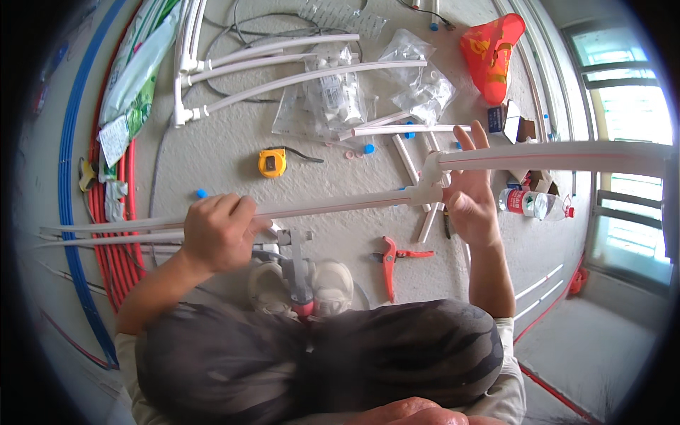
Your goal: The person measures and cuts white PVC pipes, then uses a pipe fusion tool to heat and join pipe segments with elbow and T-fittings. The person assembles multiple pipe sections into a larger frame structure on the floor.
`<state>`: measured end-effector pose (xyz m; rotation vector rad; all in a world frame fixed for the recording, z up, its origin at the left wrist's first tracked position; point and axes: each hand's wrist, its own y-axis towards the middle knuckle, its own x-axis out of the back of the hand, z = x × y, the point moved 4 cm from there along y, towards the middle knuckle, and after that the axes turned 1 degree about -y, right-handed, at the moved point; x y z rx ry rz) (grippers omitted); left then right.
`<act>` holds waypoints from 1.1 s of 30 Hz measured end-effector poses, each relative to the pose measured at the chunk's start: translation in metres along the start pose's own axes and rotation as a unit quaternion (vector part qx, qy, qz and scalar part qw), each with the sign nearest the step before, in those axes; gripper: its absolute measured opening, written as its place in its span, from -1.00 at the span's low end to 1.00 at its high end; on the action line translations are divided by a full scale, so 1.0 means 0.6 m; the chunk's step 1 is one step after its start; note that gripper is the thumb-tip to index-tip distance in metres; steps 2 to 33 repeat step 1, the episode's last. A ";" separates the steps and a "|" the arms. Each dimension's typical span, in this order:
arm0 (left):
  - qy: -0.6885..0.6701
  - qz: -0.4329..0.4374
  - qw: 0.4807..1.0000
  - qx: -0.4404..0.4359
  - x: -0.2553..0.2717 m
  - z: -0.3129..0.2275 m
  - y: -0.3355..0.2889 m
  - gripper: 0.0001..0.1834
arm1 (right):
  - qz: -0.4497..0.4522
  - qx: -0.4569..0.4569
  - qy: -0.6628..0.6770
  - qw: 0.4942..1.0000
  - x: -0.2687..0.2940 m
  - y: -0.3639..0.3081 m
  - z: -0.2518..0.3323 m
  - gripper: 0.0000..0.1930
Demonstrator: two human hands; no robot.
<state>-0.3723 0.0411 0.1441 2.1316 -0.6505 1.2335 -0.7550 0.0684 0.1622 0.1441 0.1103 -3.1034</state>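
Note:
My left hand (219, 232) is closed round a long white plastic pipe (333, 203) with a thin red stripe. This pipe ends at the right in a white tee fitting (428, 185). Out of the fitting a second white pipe (552, 156) runs off to the right. My right hand (471, 202) is at the fitting, its fingers stretched upward and its thumb beside the joint. Between my shoes stands what looks like a pipe fusion welder (299, 276), with a grey plate and a red part below. Red pipe cutters (389, 265) lie open on the floor nearby.
Joined white pipes (269, 46), bags of fittings (336, 95) and a yellow tape measure (272, 163) lie ahead. Blue pipes (71, 142) and red pipes (122, 262) run along the left. A plastic bottle (524, 203) and a red bag (492, 57) are at the right.

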 end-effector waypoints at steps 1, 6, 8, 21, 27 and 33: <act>0.000 0.003 1.000 0.004 0.000 0.002 -0.003 -0.70 | 0.007 -0.008 -0.006 1.000 0.001 0.002 0.001 0.36; 0.000 0.003 1.000 0.004 0.000 0.002 -0.003 -0.70 | 0.007 -0.008 -0.006 1.000 0.001 0.002 0.001 0.36; 0.000 0.003 1.000 0.004 0.000 0.002 -0.003 -0.70 | 0.007 -0.008 -0.006 1.000 0.001 0.002 0.001 0.36; 0.000 0.003 1.000 0.004 0.000 0.002 -0.003 -0.70 | 0.007 -0.008 -0.006 1.000 0.001 0.002 0.001 0.36; 0.000 0.003 1.000 0.004 0.000 0.002 -0.003 -0.70 | 0.007 -0.008 -0.006 1.000 0.001 0.002 0.001 0.36; 0.000 0.003 1.000 0.004 0.000 0.002 -0.003 -0.70 | 0.007 -0.008 -0.006 1.000 0.001 0.002 0.001 0.36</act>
